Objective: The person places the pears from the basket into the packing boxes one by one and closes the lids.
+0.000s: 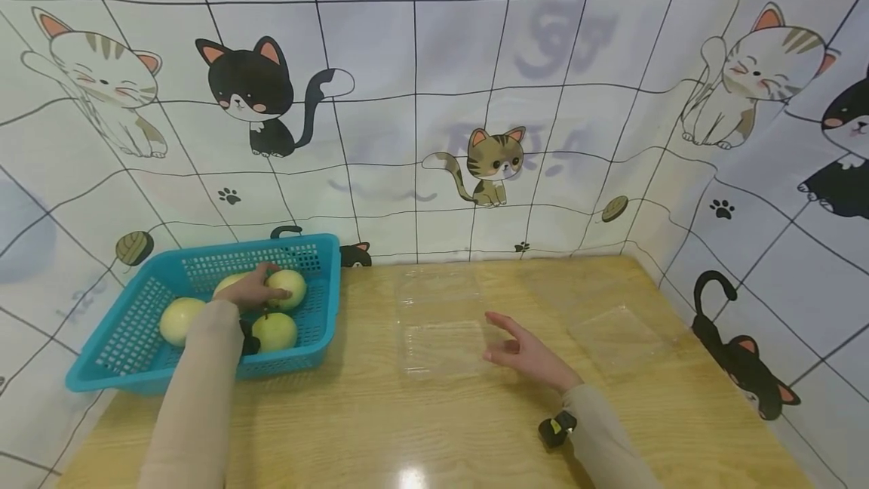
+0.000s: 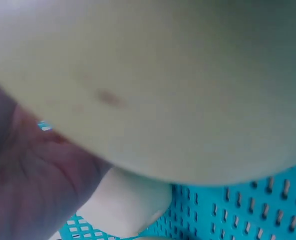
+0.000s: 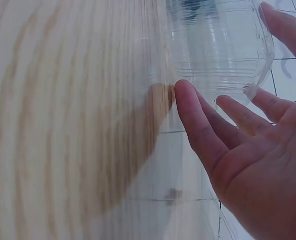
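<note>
In the blue basket point(image 1: 322, 338), my left hand point(image 1: 251, 289) grips a yellow-green apple point(image 1: 290, 291), thumb and fingers on its near side. Another apple point(image 1: 274, 332) with a short stem lies just in front of this hand. A pale apple point(image 1: 178, 321) is on the left, and one more point(image 1: 231, 283) is partly hidden behind the hand. The left wrist view is mostly filled by one apple point(image 2: 177, 100), with the palm beside it. My right hand point(image 1: 529, 357) has its fingers loosely extended at the right edge of a clear plastic box point(image 1: 441, 345).
A second clear plastic container point(image 1: 624, 330) lies on the wooden table point(image 1: 326, 429) to the right. Behind the table and along its sides hangs a white gridded sheet point(image 1: 380, 134) printed with cats.
</note>
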`<state>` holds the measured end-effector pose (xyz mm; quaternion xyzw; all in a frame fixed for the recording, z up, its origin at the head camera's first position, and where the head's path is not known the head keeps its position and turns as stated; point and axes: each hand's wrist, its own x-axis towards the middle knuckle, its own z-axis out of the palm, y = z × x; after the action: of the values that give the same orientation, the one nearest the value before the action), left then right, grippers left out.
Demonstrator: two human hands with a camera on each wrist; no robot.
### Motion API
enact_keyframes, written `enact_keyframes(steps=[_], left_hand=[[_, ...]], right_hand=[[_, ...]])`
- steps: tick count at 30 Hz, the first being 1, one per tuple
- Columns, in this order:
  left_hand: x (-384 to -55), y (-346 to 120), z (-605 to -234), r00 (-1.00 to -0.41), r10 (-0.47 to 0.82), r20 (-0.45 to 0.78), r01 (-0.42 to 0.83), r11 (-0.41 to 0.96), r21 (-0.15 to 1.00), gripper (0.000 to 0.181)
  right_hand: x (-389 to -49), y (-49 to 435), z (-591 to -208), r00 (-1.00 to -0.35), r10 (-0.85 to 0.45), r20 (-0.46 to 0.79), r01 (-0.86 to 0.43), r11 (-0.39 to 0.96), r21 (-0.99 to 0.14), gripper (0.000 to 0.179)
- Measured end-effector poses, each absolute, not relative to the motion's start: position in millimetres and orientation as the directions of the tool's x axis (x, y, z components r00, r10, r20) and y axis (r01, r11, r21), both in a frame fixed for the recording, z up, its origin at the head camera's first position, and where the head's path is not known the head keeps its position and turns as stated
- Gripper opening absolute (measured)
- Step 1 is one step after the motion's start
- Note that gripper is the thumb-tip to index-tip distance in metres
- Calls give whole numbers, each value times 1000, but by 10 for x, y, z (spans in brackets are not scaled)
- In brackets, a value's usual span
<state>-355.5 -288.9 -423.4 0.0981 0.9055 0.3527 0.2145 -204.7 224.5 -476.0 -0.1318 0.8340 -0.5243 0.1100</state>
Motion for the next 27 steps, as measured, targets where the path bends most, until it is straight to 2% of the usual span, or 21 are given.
enact_keyframes(steps=[6, 12, 19, 27], left_hand=[[-3537, -2932, -4207, -884, 340, -320, 9, 697, 717, 86], [-3513, -3004, -4217, -894, 354, -277, 16, 641, 767, 79], [-3405, -3055, -4071, -918, 321, -235, -23, 547, 837, 80], [-3363, -3078, -3965, -937, 276, -215, -40, 525, 850, 80]], right_hand=[[-2044, 2256, -4775, -945, -320, -62, -75, 399, -914, 76], [-2044, 2261, -4809, -950, -307, -64, -71, 411, -909, 77], [-2048, 2243, -4837, -956, -287, -62, -64, 408, -911, 81], [-2039, 2220, -4827, -961, -269, -69, -39, 376, -926, 80]])
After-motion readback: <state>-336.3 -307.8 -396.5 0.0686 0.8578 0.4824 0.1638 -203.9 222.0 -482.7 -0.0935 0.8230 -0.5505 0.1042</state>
